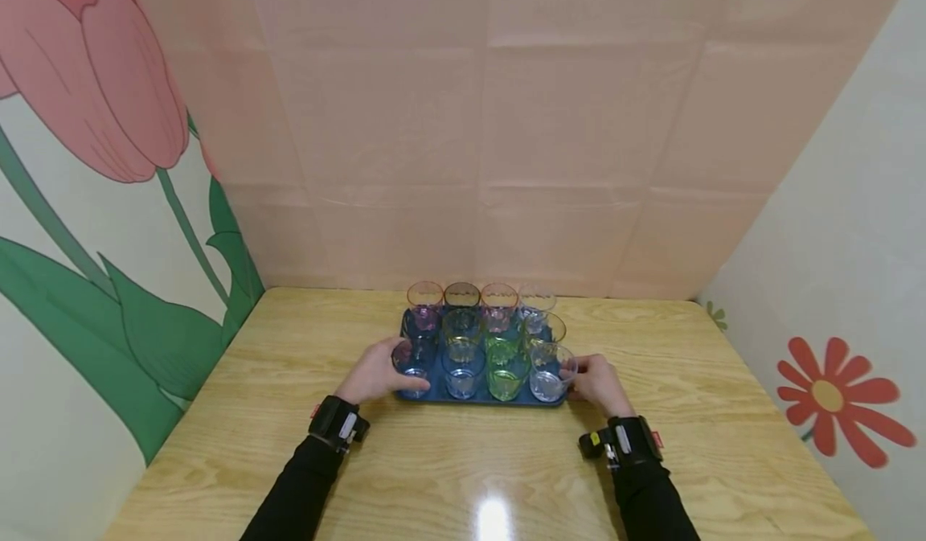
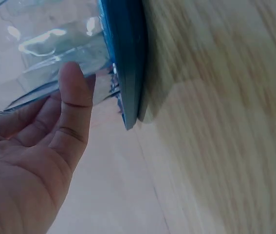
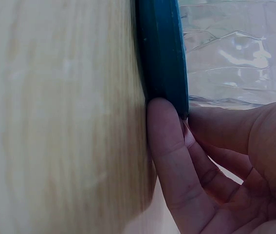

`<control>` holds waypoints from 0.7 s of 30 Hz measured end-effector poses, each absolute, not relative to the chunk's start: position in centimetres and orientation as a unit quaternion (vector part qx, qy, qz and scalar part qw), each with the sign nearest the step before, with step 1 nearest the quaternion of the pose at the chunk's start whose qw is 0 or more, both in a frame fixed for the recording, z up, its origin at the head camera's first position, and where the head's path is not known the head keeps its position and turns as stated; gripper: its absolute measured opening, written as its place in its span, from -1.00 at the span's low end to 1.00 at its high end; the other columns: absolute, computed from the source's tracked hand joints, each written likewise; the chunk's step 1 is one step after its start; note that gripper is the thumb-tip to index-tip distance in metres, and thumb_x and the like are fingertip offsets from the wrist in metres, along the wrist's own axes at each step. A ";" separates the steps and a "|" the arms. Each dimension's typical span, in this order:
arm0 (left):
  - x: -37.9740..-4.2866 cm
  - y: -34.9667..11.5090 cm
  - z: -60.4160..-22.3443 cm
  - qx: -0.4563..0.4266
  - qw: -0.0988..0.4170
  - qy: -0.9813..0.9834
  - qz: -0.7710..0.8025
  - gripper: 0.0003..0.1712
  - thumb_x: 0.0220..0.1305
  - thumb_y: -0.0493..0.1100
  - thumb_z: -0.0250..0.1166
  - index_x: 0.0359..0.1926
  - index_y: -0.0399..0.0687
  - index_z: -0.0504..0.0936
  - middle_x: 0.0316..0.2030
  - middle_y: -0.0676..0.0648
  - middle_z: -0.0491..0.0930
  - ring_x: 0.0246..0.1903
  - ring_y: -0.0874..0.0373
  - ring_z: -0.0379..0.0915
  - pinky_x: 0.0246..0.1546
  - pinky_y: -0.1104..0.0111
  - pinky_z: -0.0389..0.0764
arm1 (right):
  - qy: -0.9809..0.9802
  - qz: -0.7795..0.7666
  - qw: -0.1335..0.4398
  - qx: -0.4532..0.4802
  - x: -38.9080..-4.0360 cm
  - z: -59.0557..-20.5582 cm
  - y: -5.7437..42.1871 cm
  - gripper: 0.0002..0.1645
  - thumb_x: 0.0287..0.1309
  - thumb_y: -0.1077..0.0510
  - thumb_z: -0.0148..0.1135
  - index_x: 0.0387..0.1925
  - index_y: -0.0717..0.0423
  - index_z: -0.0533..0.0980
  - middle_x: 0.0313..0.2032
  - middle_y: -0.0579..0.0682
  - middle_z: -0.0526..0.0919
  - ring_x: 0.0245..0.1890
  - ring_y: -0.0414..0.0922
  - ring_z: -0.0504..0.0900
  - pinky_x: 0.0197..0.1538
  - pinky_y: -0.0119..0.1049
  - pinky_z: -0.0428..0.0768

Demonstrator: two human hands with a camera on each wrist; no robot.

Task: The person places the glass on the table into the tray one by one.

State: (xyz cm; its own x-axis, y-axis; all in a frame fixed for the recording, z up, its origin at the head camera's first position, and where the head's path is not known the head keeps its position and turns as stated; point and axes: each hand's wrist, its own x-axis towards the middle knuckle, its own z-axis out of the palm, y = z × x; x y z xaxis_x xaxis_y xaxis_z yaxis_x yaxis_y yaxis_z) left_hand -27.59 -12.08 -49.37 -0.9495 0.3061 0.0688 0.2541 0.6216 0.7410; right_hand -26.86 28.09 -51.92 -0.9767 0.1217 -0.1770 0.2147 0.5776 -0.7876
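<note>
Toward the back of the table, a blue tray [image 1: 477,402] carries several drinking glasses in rows. My left hand [image 1: 372,374] grips the dark-tinted glass [image 1: 413,358] at the tray's front left corner. The left wrist view shows the thumb [image 2: 73,90] along this glass low down, close to the tray edge, with other fingers behind it. At the front right corner, my right hand [image 1: 599,382] pinches the tray rim [image 3: 164,53] between thumb and fingers, beside a clear glass [image 1: 547,376]. A green glass [image 1: 506,370] and a clear bluish glass [image 1: 461,368] stand between them.
The tray rests on a light wood table [image 1: 405,469]. Behind it rises a pink covered wall [image 1: 477,147]. Side panels carry a painted tulip [image 1: 94,75] at left and a red flower [image 1: 832,400] at right. The glasses stand close together.
</note>
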 end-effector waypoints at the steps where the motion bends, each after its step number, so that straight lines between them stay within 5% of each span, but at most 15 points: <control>1: -27.6 -12.1 -49.4 0.154 0.031 0.902 0.403 0.03 -0.25 0.19 0.63 0.22 -0.23 0.49 0.06 -0.16 0.60 0.07 -0.02 0.52 0.10 0.07 0.55 | 0.887 -0.449 0.052 0.095 -26.9 -51.9 28.1 -0.76 0.30 0.29 0.19 -0.07 0.35 0.61 -0.18 0.18 0.65 -0.33 -0.11 0.63 -0.32 -0.20 0.70; 21: -27.3 -12.3 -49.4 0.137 0.044 0.914 0.379 0.08 -0.18 0.34 0.54 0.30 -0.13 0.45 0.28 -0.23 0.43 0.27 -0.15 0.36 0.19 -0.05 0.46 | 0.888 -0.447 0.048 0.092 -27.0 -52.2 28.1 -0.72 0.30 0.28 0.19 -0.02 0.37 0.60 -0.08 0.26 0.65 -0.27 -0.07 0.65 -0.31 -0.20 0.71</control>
State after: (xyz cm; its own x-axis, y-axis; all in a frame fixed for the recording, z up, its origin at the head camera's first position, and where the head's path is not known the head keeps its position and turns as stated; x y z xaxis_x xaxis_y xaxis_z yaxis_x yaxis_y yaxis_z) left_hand -27.31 -12.27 -49.39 -0.9586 0.2837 0.0229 0.2165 0.6746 0.7057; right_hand -27.00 28.11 -52.16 -0.9786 0.1205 -0.1671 0.2060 0.5828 -0.7861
